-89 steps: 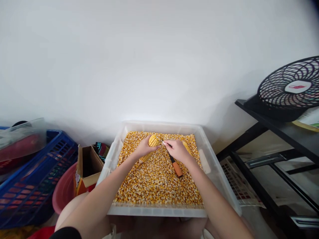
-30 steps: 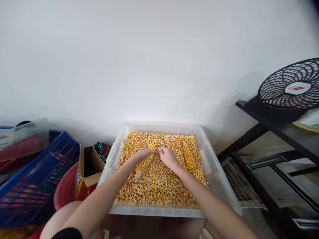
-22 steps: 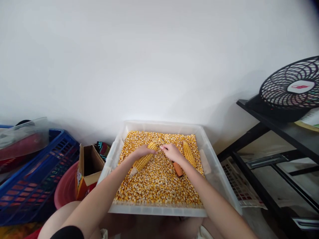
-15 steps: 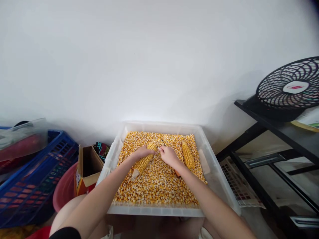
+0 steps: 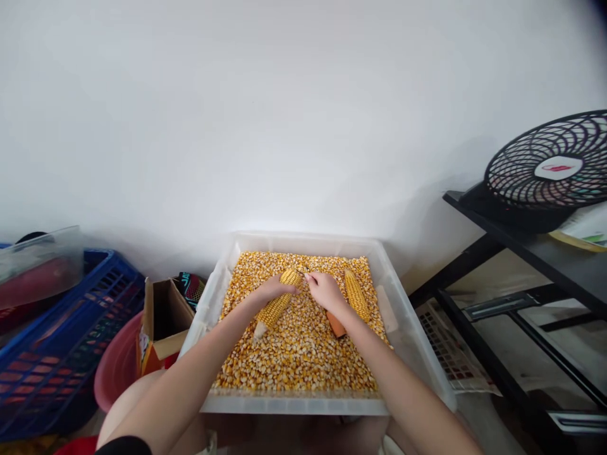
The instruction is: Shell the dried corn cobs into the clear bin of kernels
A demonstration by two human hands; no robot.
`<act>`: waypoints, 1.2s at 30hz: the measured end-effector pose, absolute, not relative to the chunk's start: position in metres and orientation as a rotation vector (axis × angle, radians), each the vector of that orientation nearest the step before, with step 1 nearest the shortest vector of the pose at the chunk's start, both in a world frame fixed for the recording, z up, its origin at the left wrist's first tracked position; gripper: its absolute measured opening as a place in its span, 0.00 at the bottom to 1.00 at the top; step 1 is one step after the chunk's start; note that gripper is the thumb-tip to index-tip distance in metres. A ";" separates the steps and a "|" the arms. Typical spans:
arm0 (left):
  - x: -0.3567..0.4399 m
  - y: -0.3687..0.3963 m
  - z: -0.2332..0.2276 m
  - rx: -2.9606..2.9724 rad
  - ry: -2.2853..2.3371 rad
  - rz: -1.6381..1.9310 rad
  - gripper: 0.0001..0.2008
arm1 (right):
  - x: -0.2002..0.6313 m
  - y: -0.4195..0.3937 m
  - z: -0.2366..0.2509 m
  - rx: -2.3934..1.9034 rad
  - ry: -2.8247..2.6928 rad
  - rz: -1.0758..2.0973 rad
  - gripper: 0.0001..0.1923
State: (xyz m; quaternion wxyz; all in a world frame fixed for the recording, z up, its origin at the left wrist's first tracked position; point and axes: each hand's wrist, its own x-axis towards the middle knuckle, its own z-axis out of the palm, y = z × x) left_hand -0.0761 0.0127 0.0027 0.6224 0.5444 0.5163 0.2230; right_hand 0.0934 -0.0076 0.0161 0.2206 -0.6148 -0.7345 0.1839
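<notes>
My left hand (image 5: 276, 289) wraps around a yellow ear of corn (image 5: 275, 311), which slants with its pale butt end toward me. At the far end of that ear, my right hand (image 5: 326, 291) is closed on an orange-handled tool (image 5: 336, 324). The handle shows below the palm, and a thin dark tip shows beside the fingertips; most of the tool is hidden, so its exact kind is unclear. Another ear of corn (image 5: 356, 295) lies on the kernels just right of my right hand. Loose corn kernels (image 5: 284, 363) fill much of the translucent plastic bin (image 5: 289, 404) under both hands.
To the left are an open cardboard box (image 5: 165, 316), a pink basin (image 5: 116, 366) and a blue plastic basket (image 5: 47, 360). A black fan (image 5: 554, 167) stands on a black rack (image 5: 502, 234) to the right. A white wall (image 5: 294, 126) rises behind the bin.
My right hand has shifted slightly right and up, showing more of the orange handle. My left hand still grips the ear, which has turned slightly. The view has moved a little.
</notes>
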 end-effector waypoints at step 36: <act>-0.084 0.009 0.014 1.442 1.315 0.573 0.26 | 0.105 -0.015 0.043 -1.527 -2.121 0.631 0.17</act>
